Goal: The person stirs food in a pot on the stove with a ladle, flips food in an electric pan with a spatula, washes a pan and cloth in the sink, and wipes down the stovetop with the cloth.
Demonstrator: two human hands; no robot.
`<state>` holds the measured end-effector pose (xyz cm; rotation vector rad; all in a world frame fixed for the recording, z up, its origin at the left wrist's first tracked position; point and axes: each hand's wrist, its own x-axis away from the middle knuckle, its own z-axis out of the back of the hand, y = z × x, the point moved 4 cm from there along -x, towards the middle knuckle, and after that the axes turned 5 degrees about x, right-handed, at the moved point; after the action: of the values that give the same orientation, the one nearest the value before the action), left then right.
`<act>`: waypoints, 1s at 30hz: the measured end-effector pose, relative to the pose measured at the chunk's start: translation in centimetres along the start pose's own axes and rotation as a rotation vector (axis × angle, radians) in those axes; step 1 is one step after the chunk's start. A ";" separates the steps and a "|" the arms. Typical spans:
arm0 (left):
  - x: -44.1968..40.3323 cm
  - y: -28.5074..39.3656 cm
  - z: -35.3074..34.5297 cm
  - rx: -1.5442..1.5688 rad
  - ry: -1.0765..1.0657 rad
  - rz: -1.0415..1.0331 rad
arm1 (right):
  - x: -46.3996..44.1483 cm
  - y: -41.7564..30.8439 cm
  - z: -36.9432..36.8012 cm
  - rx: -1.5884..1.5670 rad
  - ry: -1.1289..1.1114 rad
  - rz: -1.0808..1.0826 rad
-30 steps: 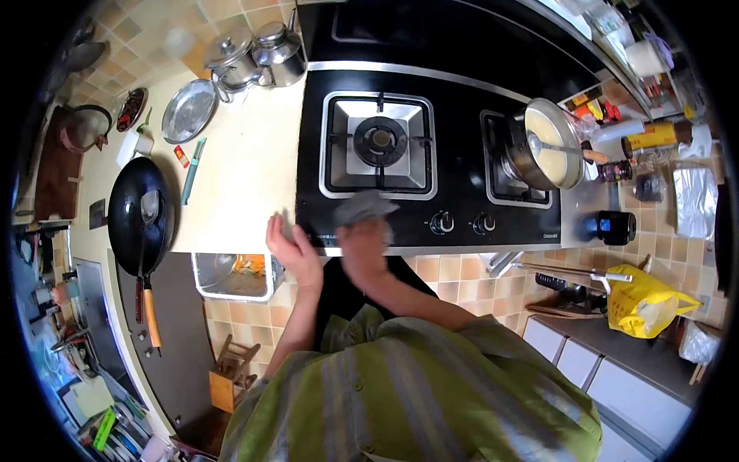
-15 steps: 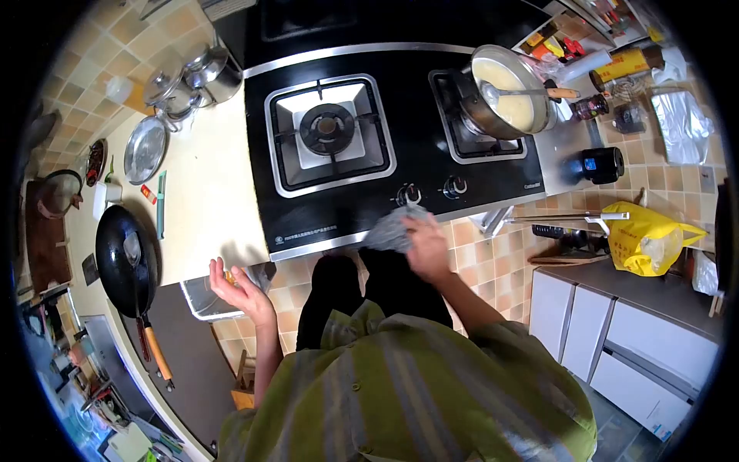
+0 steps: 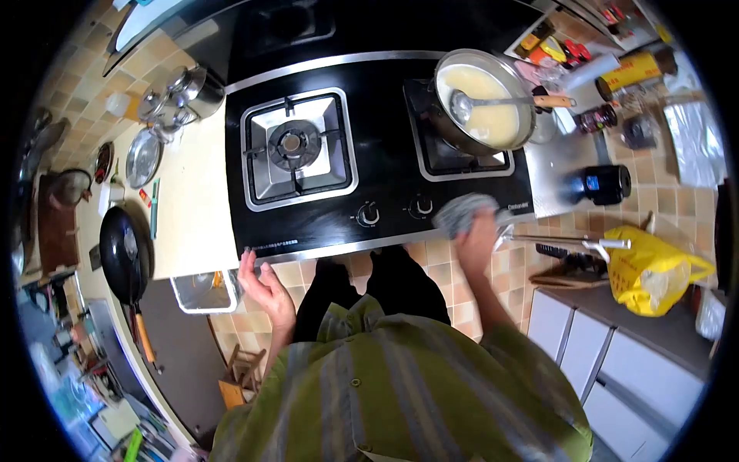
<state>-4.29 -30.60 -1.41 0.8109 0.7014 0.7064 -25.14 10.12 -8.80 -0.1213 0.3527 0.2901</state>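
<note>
A grey cloth [image 3: 465, 213] is bunched in my right hand [image 3: 477, 245] and lies against the front right part of the black gas stove [image 3: 385, 154], right of the two control knobs. My left hand [image 3: 265, 291] is empty, fingers apart, just off the stove's front left edge. Behind the cloth, on the right burner, stands a steel pot [image 3: 527, 115] of pale, creamy liquid. A ladle [image 3: 504, 101] with a wooden handle rests in it. The left burner [image 3: 292, 145] has nothing on it.
A black wok [image 3: 119, 250] with a utensil in it sits on the left counter. Steel canisters [image 3: 196, 92] and a round metal lid [image 3: 143, 158] stand behind. At right are a black device [image 3: 608, 185], a yellow plastic bag [image 3: 654, 269] and a metal rail [image 3: 562, 239].
My right hand has moved the cloth rightward along the stove front, past the knobs. My left hand has shifted slightly right. The view has turned a little.
</note>
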 end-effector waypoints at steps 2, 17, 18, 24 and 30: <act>1.2 1.8 -1.4 -0.035 0.013 -0.006 | 1.9 -6.2 1.5 -0.181 -0.199 0.252; 11.7 5.8 -5.3 0.003 0.171 0.337 | -15.3 -16.4 -6.0 -0.086 -0.357 0.779; 11.9 5.7 -4.9 0.013 0.180 0.350 | -17.8 -17.0 -7.1 -0.085 -0.387 0.693; 11.0 5.0 -3.7 0.039 0.200 0.355 | -19.5 -20.0 -7.3 -0.283 -0.492 0.523; 10.6 2.3 -2.4 0.127 0.265 0.394 | -10.6 -15.9 -1.6 -0.377 -0.409 0.738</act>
<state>-0.76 -20.27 -3.66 0.9962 0.8410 1.1484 -30.36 -8.03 -5.48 -0.2961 -0.0845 1.0951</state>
